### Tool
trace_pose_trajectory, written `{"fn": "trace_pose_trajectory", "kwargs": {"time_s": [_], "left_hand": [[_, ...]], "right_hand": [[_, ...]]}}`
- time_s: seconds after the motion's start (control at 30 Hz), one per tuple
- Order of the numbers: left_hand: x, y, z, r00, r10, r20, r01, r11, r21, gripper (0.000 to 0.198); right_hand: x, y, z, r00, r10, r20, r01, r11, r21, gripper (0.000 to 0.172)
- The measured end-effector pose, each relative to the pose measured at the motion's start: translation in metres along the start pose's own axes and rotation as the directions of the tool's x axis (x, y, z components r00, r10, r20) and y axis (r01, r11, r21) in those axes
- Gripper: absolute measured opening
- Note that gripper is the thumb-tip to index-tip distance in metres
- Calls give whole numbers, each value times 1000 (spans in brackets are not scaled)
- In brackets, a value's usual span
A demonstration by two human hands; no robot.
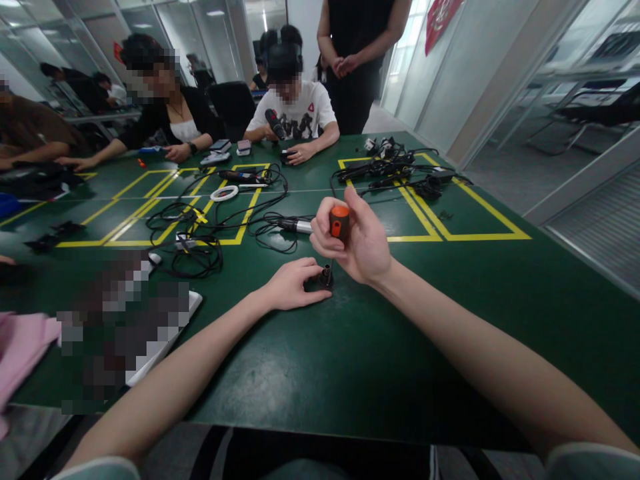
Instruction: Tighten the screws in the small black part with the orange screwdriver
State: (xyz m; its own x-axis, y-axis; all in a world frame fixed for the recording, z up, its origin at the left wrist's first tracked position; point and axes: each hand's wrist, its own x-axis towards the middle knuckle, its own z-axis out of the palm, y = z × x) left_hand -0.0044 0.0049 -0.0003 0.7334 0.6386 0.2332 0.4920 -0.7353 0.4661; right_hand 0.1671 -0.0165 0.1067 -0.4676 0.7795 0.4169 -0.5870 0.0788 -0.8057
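My right hand (364,241) is wrapped round the orange and black handle of a screwdriver (340,223), held upright over the table. Its thin shaft points down at a small dark round part (326,279) with a short upright post. Whether the tip touches that part, I cannot make out. With thumb and fingers on either side, my left hand (294,285) grips this part against the green tabletop (280,360). Just beyond the hands lies a silver and black cylindrical tool (300,225) with a coiled black cable.
Tangled black cables (193,243) and a white tape roll (225,193) lie ahead to the left. A heap of black corded tools (390,163) sits at the far right. Two blurred-out flat devices (165,340) lie near my left forearm. People sit or stand across the table.
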Motion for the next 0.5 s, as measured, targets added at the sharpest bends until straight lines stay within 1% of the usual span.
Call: {"fn": "trace_pose_trajectory", "kwargs": {"time_s": [0.1,0.2,0.27,0.4,0.5], "left_hand": [[0,0,0,1000,2,1,-2,1000,-1,33],[0,0,0,1000,6,-1,-6,1000,4,33],[0,-1,1,1000,5,-2,-5,1000,2,33],[0,-1,2,1000,11,-6,-11,1000,-9,32],[0,-1,1,1000,6,-5,-6,1000,0,33]], "right_hand": [[-1,2,-1,999,-33,-13,34,999,33,40],[-1,3,0,998,-46,-33,46,999,19,35],[-1,2,1,998,-42,-50,42,999,-4,39],[1,0,3,995,3,-97,-8,998,-59,58],[1,0,3,997,16,-77,-20,999,-48,62]]}}
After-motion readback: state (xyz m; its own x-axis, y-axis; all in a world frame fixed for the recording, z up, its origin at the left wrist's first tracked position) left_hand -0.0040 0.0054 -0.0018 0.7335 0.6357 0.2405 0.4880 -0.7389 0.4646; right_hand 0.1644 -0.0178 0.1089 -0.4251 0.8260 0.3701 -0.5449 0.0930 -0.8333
